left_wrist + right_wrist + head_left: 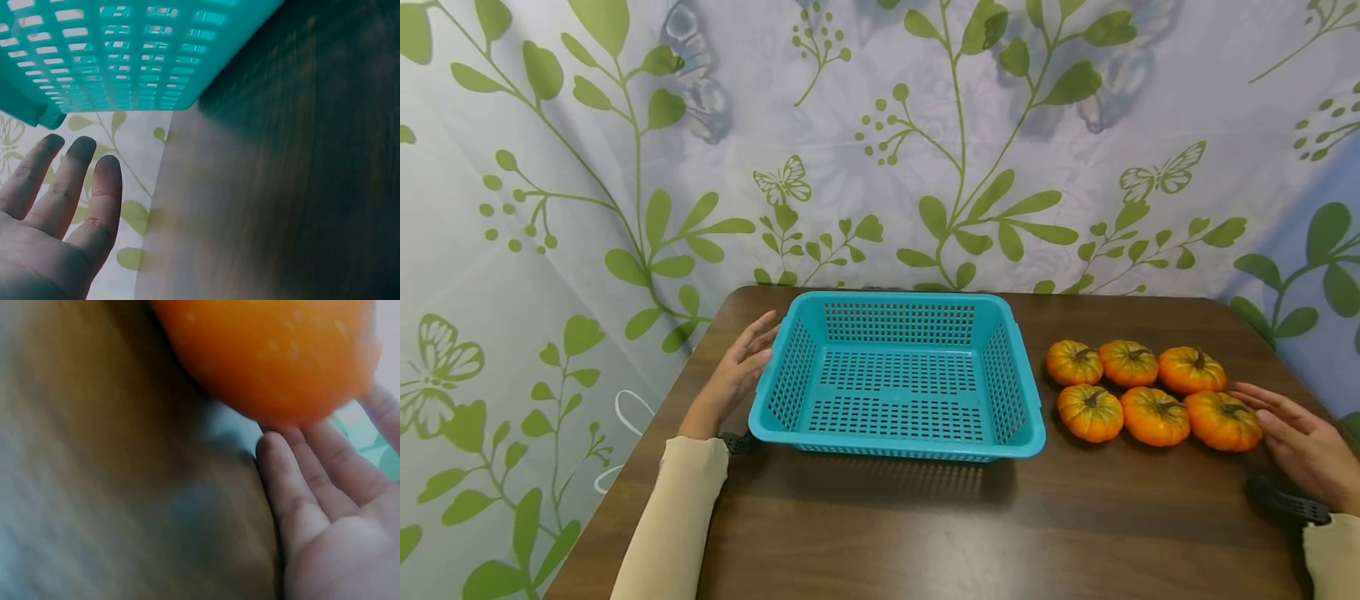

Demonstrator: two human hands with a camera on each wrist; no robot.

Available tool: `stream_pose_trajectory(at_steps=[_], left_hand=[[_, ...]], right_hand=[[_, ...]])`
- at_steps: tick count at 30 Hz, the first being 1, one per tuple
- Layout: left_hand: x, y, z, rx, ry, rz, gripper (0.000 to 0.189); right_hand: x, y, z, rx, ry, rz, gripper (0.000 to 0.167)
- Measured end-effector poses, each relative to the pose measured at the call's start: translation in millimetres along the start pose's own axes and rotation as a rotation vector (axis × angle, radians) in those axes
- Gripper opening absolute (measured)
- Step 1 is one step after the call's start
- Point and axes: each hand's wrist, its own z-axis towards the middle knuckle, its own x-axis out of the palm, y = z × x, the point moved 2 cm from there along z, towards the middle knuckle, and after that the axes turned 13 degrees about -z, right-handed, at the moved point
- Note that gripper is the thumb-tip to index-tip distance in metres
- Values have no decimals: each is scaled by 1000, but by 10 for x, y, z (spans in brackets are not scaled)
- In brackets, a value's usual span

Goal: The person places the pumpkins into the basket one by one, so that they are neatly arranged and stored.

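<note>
A pale cloth [850, 125] printed with green leaves and butterflies hangs behind the turquoise basket, spreading past it on both sides. Left of the basket, a person's cream left sleeve [673, 517] ends at a dark wristband [741, 442]. Beyond it, the left hand [737, 375] is just beside the basket's left wall, its fingers extended and apart, pointing toward the rim; whether a fingertip touches the plastic I cannot tell.

The turquoise basket [895, 448] itself is rectangular and upright on a dark brown wooden table [895, 533]. Its slotted walls slope outward to a broad rim, and its slotted floor shows.

Just to the right of the basket, six small orange pumpkins sit on the table in two rows of three. The row farther from the person has a left pumpkin [1074, 362], a middle one [1128, 362] and a right one [1192, 369]. The nearer row matches it: nearest the basket is one pumpkin [1090, 412], then another [1156, 416], then the end pumpkin [1223, 421], farthest from the basket.

On the far right of the basket, past the end pumpkin, is the right hand [1303, 442]. Its fingers are extended, thumb apart, with the tips at that pumpkin's outer side; firm contact is hard to tell.
</note>
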Motion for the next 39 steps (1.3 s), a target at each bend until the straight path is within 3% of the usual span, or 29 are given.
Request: stream_pose_trajectory(at_steps=[5,11,21,26,33,39], left_hand=[[21,43,12,-32,5,24,69],[80,82,37,-83,-13,57,74],[95,139,63,-89,-31,11,80],[105,143,67,-90,-37,24,83],[127,121,80,-75,-38,65,83],[125,116,79,-82,-44,70,84]], right_hand=[[-18,-21,-55,52,-46,-76,65],[1,-15,-78,186,-81,-307,74],[9,-15,-59,304,-46,-604,80],[6,-33,-83,307,-51,-658,85],[18,1,-92,321,-84,-636,85],[37,20,-59,373,-99,-663,75]])
